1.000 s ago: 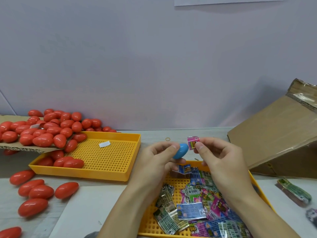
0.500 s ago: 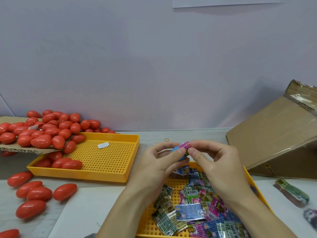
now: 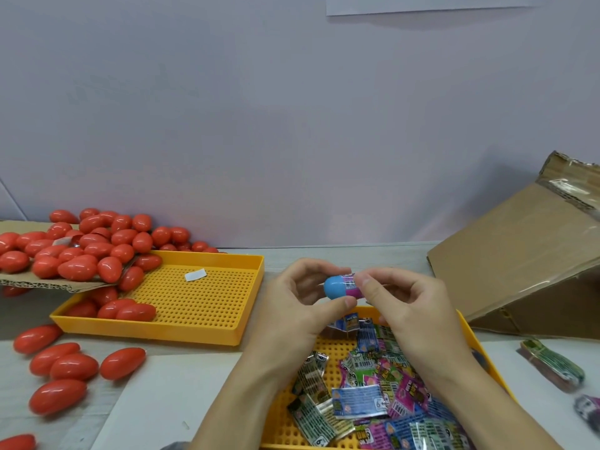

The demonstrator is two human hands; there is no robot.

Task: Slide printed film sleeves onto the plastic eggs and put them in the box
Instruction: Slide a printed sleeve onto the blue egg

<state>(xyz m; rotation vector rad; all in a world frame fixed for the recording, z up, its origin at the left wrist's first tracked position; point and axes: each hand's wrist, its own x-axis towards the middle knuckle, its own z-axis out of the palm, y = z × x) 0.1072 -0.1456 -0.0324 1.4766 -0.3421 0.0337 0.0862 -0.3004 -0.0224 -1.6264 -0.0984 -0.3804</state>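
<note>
Head view shows both hands raised just above the near yellow tray (image 3: 467,332), working on one blue egg (image 3: 334,287). The left hand (image 3: 292,306) has its grip closed around the egg's bare blue end, thumb underneath and fingers curled over the top. The right hand (image 3: 402,303) pinches a pink printed sleeve (image 3: 350,284) that covers the egg's other end (its print is too small to read). Below the hands, loose sleeves (image 3: 373,384) in green, pink and blue lie heaped in that tray. To the left, a second yellow tray (image 3: 201,303) holds a few red eggs (image 3: 97,248), which also spill from a cardboard flap (image 3: 39,282) and lie scattered on the counter (image 3: 181,394). A tilted cardboard box (image 3: 519,261) stands at the right, well apart from the hands.
</note>
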